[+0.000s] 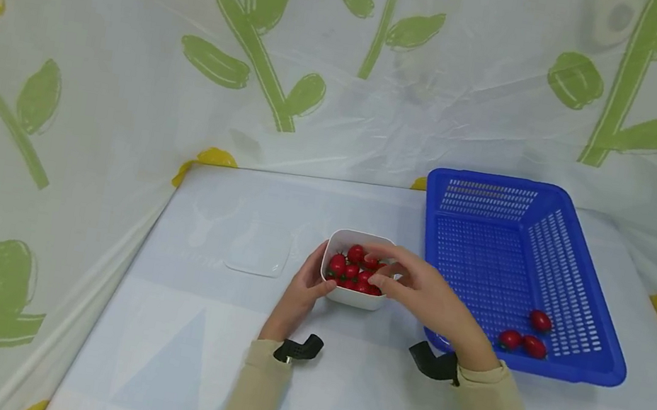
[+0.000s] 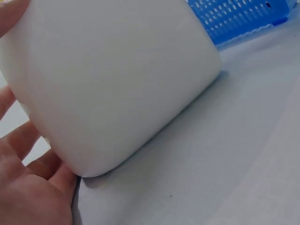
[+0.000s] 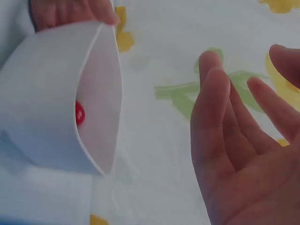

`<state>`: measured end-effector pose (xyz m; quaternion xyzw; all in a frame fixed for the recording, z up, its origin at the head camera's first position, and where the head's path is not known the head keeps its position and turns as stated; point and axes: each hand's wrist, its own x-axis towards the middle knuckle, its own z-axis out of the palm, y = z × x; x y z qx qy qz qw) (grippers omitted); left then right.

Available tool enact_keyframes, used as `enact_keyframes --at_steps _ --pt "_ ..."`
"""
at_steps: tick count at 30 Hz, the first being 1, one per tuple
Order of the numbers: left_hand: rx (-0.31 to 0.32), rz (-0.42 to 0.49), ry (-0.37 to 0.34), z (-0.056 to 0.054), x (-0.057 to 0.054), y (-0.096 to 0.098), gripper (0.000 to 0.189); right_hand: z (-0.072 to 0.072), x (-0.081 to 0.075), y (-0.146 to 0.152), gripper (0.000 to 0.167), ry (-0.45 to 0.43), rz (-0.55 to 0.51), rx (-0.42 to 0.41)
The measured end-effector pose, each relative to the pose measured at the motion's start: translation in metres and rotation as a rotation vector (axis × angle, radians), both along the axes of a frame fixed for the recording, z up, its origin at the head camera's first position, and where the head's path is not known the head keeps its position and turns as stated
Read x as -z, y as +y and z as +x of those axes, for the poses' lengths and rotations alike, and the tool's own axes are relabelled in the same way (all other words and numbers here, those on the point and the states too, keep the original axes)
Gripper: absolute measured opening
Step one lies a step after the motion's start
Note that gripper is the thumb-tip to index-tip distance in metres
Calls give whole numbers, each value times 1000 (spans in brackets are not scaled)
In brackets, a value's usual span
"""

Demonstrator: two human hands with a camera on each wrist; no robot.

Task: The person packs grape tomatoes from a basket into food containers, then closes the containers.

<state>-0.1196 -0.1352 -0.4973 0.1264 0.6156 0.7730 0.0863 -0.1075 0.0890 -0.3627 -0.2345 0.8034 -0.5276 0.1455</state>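
A small white square container [image 1: 355, 299] stands on the table, holding several red cherry tomatoes [image 1: 337, 264]. My left hand [image 1: 301, 294] grips its left side, thumb at the near rim; in the left wrist view the fingers [image 2: 40, 164] lie along the container's wall [image 2: 112, 84]. Over the container's right part hovers my right hand [image 1: 432, 300], fingers loosely bent and spread. The right wrist view shows that hand [image 3: 253, 173] with nothing in it, apart from the container [image 3: 42, 93]. One tomato [image 3: 80, 112] shows inside the rim there.
To the right, a blue perforated plastic basket [image 1: 427, 213] has three cherry tomatoes [image 1: 535, 347] in its near right corner. A clear flat lid-like piece [image 1: 259, 251] lies left of the container. Behind the table hangs a white flower-patterned sheet [image 1: 330, 112].
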Motion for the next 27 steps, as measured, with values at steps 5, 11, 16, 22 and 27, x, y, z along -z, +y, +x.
enact_keyframes --at_steps 5,11,16,22,27 --pt "-12 -24 16 -1 -1 0 68 -2 -11 30 42 22 110 -41" --pt "-11 -27 17 0 -2 0 68 -3 -19 65 40 31 221 -109" --pt "-13 -25 17 1 -1 0 68 -5 -21 93 41 -14 289 -136" --pt "-15 -24 21 1 -1 -1 67 -10 -13 121 36 -46 364 -181" --pt "-13 -15 14 -1 3 -1 67 -15 1 144 34 -95 380 -223"
